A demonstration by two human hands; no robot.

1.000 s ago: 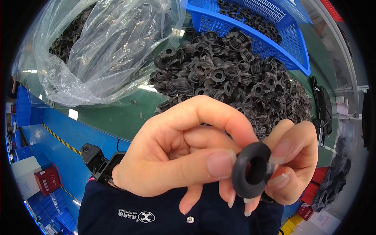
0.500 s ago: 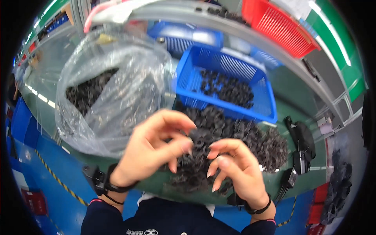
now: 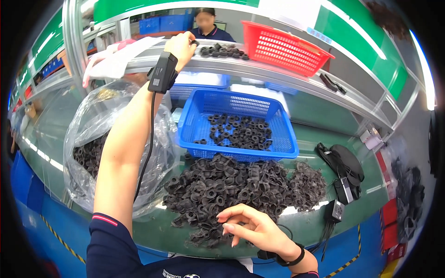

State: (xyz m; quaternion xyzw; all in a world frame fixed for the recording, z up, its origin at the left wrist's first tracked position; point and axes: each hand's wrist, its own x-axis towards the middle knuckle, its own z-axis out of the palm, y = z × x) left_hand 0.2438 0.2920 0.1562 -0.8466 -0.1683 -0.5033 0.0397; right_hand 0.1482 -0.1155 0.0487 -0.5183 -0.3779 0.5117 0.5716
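Observation:
My left hand (image 3: 182, 50) reaches far forward over the raised metal shelf. Its closed fingertips hold a small black rubber bushing (image 3: 194, 43), just left of a row of similar black bushings (image 3: 224, 51). Low at the front, my right hand (image 3: 252, 228) hovers at the near edge of a large heap of black rubber parts (image 3: 227, 185). Its fingers are loosely bent, with a gap between thumb and forefinger, and no part shows between them. Behind the heap, a blue slotted basket (image 3: 282, 150) contains loose black bushings (image 3: 245, 133).
A clear plastic bag (image 3: 157, 139) of black parts stands left, under my left forearm. A red basket (image 3: 287, 48) rests on the shelf (image 3: 278, 69). Stringy black scraps (image 3: 308, 185), a black pouch (image 3: 343, 162) and cabled box (image 3: 334, 211) lie right. A person (image 3: 208, 30) is beyond the shelf.
My left hand has moved from above the heap forward and up to the shelf. My right hand has moved slightly left and lower. The view has tilted up, showing more of the shelf.

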